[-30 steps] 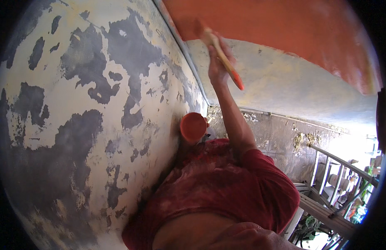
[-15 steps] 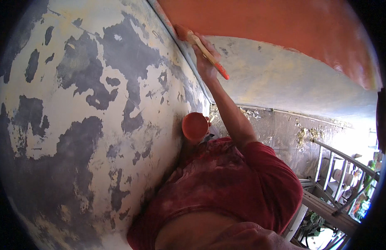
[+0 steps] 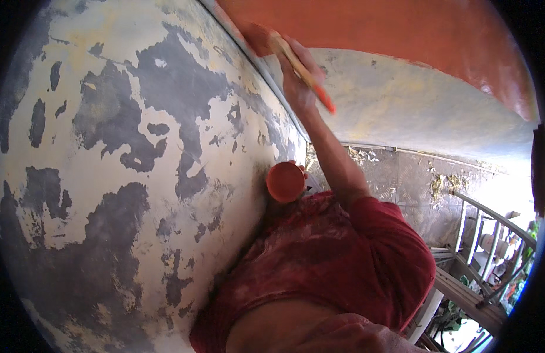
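Note:
A paintbrush [image 3: 295, 63] with a wooden handle and an orange-red end is gripped in my right hand [image 3: 297, 91], arm stretched up. Its bristles rest on the orange-painted surface [image 3: 378, 26], beside the corner with the patchy wall. Close to my chest, my left hand [image 3: 305, 174] is closed round a round orange-red cup [image 3: 286, 182]. Only a few of its fingertips show past the rim; the rest is hidden. The cup's inside looks coated in orange paint, but how full it is I cannot tell.
The patchy grey and cream wall [image 3: 107, 235] rises close on my left. A pale unpainted band [image 3: 390, 100] borders the orange. To the lower right stand a metal ladder [image 3: 490, 235] and green plants [image 3: 452, 315]. Debris [image 3: 440, 185] lies on the floor below.
My right hand and the brush have shifted slightly right, the brush still against the orange surface. The cup sits a little farther right in view, and the whole view has moved slightly.

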Demonstrator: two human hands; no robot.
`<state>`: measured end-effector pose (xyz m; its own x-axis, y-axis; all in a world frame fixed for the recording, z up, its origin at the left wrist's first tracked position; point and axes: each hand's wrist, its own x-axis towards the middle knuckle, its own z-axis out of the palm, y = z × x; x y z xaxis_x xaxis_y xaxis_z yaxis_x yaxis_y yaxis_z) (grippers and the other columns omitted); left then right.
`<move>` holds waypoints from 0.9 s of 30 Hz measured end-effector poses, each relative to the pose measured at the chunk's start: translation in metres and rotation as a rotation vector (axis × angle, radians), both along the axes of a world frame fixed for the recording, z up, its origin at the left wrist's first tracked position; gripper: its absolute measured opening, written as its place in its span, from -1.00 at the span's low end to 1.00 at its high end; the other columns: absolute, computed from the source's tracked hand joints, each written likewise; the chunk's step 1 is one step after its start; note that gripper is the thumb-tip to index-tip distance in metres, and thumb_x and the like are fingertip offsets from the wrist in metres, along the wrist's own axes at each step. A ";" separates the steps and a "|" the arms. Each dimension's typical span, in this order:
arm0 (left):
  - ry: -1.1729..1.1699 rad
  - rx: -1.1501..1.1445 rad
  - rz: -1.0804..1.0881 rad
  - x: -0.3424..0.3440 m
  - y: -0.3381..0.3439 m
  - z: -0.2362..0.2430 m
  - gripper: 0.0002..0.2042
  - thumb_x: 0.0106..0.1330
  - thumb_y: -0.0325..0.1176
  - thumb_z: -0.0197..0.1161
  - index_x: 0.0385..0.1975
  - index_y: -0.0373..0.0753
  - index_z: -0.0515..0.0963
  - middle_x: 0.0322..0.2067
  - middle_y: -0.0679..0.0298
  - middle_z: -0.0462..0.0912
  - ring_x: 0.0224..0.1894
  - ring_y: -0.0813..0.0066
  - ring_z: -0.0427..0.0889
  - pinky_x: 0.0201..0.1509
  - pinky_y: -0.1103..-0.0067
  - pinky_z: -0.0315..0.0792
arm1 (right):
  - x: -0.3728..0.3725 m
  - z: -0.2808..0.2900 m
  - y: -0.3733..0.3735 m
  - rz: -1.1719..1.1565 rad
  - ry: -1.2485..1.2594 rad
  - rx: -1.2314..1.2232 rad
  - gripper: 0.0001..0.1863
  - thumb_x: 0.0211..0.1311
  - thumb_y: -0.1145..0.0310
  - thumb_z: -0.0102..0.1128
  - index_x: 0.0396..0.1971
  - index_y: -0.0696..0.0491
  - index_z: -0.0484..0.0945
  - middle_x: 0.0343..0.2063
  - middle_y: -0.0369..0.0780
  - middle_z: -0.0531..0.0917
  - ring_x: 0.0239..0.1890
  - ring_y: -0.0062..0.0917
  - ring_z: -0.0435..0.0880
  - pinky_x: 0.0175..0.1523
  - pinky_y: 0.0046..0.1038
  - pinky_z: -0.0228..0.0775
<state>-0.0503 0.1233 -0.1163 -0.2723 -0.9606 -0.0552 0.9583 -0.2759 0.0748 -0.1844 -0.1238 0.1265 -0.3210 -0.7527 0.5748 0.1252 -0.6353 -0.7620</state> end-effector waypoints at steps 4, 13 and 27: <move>-0.013 -0.002 0.013 0.002 0.002 0.002 -0.35 0.23 0.06 0.17 0.26 -0.17 0.29 0.19 -0.02 0.30 0.19 -0.07 0.28 0.04 0.13 0.43 | 0.004 -0.008 0.004 0.003 -0.042 -0.143 -0.68 0.19 0.60 0.24 -0.03 0.20 0.56 -0.12 -0.12 0.67 -0.07 -0.52 0.64 0.05 -0.50 0.45; -0.015 -0.001 0.034 0.003 0.004 0.003 -0.36 0.23 0.04 0.18 0.25 -0.17 0.30 0.18 -0.01 0.31 0.18 -0.04 0.29 0.03 0.16 0.44 | -0.020 -0.018 0.009 -0.056 -0.153 -0.193 -0.72 0.19 0.60 0.21 -0.08 0.16 0.61 -0.10 -0.14 0.69 -0.07 -0.45 0.67 0.04 -0.49 0.48; -0.003 -0.013 0.037 0.000 -0.008 0.012 -0.37 0.22 0.01 0.20 0.24 -0.17 0.31 0.16 0.00 0.33 0.16 0.00 0.30 0.00 0.21 0.45 | -0.263 -0.076 -0.008 -0.952 0.117 -0.108 -0.74 0.38 0.41 0.03 -0.11 0.29 0.55 -0.15 -0.07 0.63 -0.11 -0.30 0.58 0.08 -0.32 0.42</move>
